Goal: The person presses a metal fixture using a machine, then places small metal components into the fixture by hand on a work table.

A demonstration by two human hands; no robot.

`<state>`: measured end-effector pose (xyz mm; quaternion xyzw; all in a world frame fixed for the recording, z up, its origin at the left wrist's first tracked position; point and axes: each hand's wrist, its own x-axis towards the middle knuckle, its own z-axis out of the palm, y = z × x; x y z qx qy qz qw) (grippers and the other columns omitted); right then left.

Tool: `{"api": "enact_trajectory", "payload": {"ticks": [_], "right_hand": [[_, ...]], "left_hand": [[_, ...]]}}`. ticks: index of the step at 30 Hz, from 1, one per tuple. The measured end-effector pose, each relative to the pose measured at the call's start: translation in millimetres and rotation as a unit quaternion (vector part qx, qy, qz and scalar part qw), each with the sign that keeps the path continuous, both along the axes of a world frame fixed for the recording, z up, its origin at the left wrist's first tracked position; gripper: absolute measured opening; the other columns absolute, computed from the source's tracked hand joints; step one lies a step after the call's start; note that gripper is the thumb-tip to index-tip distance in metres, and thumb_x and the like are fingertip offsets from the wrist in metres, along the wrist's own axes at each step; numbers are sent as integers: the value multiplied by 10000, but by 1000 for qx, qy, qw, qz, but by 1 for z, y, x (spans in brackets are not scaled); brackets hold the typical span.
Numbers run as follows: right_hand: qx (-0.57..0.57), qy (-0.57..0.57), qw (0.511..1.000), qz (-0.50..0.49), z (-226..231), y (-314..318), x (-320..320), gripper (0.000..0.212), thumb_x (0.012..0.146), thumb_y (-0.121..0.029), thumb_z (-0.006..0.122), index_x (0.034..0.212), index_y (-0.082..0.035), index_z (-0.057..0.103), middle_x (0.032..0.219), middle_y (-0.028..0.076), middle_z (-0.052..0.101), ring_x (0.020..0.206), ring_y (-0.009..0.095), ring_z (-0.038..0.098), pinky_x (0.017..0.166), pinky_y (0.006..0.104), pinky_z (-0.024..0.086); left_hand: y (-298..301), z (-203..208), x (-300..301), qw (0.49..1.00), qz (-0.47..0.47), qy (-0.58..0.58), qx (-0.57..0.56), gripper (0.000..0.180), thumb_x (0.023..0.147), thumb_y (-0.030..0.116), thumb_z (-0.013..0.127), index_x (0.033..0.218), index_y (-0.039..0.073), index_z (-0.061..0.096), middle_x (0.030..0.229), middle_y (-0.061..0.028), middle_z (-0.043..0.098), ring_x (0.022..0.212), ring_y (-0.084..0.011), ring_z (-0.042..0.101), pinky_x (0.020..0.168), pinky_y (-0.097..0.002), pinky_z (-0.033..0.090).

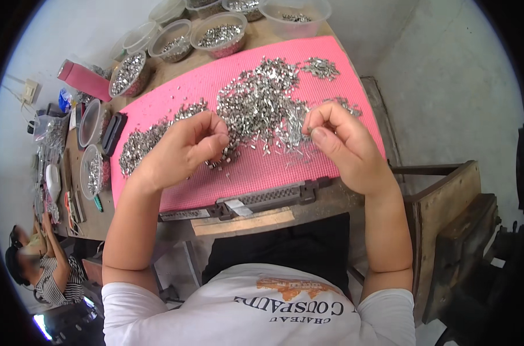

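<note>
My left hand (195,141) hovers over the left part of a heap of small shiny metal pieces (256,98), thumb and fingers curled together. Whatever lies between those fingertips is hidden. To the right, my right hand (351,147) pinches a tiny metal piece (310,131) between thumb and forefinger. Just left of that hand, thin metal pins (294,124) lie scattered. A pink ribbed mat (244,179) carries all of this. Along its near edge sits a dark grey jig (273,198) with rows of small slots, near neither hand's fingertips.
Plastic bowls (219,51) of metal pieces line the table's far and left sides. A pink bottle (84,79) and a black case (114,134) stand left. Tools (74,202) lie at the left edge. Wooden boards (444,213) stand right. Other people (45,271) sit at lower left.
</note>
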<state>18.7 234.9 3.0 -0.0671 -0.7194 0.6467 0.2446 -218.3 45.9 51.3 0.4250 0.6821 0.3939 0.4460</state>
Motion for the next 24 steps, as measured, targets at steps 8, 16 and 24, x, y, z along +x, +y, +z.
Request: {"api": "enact_trajectory", "payload": {"ticks": [8, 16, 24], "right_hand": [[203, -40, 978, -19, -14, -41, 25, 128, 880, -15, 683, 936, -47, 573, 960, 99, 602, 879, 291, 582, 851, 396, 452], [385, -94, 918, -30, -31, -77, 31, 201, 806, 22, 746, 925, -51, 600, 1043, 94, 644, 956, 297, 624, 873, 392, 475], [245, -85, 966, 0, -49, -67, 28, 115, 904, 2, 643, 948, -28, 541, 977, 112, 589, 925, 325, 579, 886, 418, 439]], "left_hand": [[-43, -39, 43, 978, 91, 57, 181, 109, 863, -61, 764, 910, -2, 685, 962, -39, 711, 869, -76, 653, 798, -239, 552], [-65, -80, 88, 963, 87, 106, 231, 291, 830, -97, 800, 1050, 2, 639, 974, -72, 727, 916, -156, 760, 782, -268, 599], [-58, -102, 104, 955, 71, 137, 255, 412, 904, -108, 719, 1183, 22, 445, 951, -106, 726, 889, -185, 754, 798, -290, 586]]}}
